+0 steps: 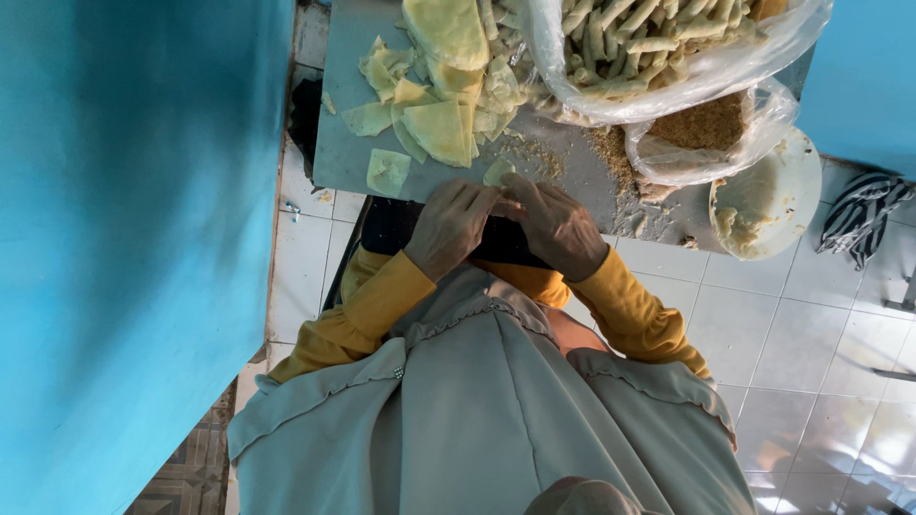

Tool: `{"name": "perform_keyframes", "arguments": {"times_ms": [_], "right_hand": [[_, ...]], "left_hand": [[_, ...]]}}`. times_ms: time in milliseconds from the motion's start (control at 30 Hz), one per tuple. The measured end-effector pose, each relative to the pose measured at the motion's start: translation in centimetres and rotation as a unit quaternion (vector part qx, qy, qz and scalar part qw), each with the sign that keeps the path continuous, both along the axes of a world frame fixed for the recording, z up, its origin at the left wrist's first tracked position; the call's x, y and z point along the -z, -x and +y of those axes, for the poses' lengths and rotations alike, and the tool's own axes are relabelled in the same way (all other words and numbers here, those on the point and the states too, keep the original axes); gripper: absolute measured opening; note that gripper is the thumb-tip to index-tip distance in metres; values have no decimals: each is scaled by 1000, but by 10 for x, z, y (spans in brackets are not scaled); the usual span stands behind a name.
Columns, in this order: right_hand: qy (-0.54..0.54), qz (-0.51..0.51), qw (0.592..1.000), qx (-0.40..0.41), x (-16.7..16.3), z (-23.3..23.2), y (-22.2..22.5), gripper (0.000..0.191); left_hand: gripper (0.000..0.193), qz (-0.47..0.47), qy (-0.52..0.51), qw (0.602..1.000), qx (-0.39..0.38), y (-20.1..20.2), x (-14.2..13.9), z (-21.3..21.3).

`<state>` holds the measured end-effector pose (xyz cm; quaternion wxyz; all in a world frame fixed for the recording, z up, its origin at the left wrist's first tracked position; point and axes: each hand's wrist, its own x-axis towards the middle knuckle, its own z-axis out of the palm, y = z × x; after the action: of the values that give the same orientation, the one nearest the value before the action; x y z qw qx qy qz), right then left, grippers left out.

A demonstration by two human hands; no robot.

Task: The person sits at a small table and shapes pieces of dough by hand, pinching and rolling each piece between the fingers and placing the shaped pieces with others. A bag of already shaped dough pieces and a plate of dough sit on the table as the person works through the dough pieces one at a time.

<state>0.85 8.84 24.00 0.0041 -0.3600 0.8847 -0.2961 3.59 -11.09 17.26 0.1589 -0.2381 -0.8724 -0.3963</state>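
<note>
Wrapper piece (pixel 498 172) at table edge (pixel 382 191), both hands' fingers (pixel 487 202) on it.

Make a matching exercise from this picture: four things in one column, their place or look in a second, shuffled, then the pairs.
1. rolled sticks
2. brown crumbs
3. white bowl
4. striped cloth

A. on the floor tiles at far right
B. piled in the large clear bag
C. in the smaller clear bag
D. at the board's right end, smeared with pale paste

Pairs: 1-B, 2-C, 3-D, 4-A
</note>
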Motion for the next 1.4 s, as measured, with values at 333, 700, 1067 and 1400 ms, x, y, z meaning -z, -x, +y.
{"name": "perform_keyframes", "arguments": {"times_ms": [333, 700, 1067, 1400], "right_hand": [[38, -115, 992, 29, 5, -6, 23, 50], [65, -58, 996, -3, 12, -3, 30, 50], [14, 39, 999, -14, 16, 5, 14, 54], [79, -144, 986, 17, 10, 3, 36, 46]], "left_hand": [[21, 73, 78, 994, -15, 1, -5, 7], [10, -65, 51, 997, -4, 27, 1, 11], [24, 59, 129, 990, 10, 17, 4, 2], [12, -10, 137, 991, 8, 29, 1, 5]]}}
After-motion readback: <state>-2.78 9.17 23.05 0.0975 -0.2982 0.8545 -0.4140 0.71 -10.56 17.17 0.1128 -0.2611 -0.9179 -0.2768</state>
